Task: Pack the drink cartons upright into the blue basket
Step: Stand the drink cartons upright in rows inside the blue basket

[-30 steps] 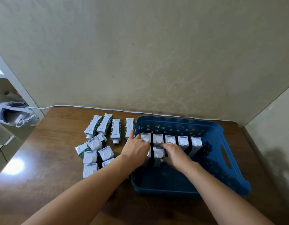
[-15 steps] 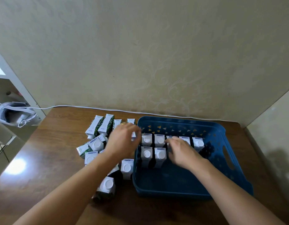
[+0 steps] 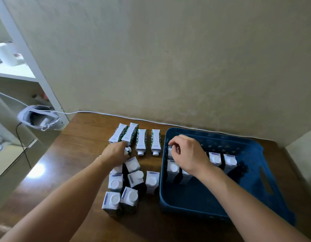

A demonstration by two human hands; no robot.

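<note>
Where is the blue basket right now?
In the head view the blue basket sits on the right side of the wooden table, near the wall, with loose cartons standing just left of it. The right hand reaches into its far left corner.

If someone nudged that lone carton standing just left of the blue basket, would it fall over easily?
Probably yes. The lone carton is tall on a narrow base, so a push near its cap would likely tip it. The glossy wooden table may let it slide if pushed low instead. Its flat sides suggest it would not roll, like the lying cartons nearby.
</note>
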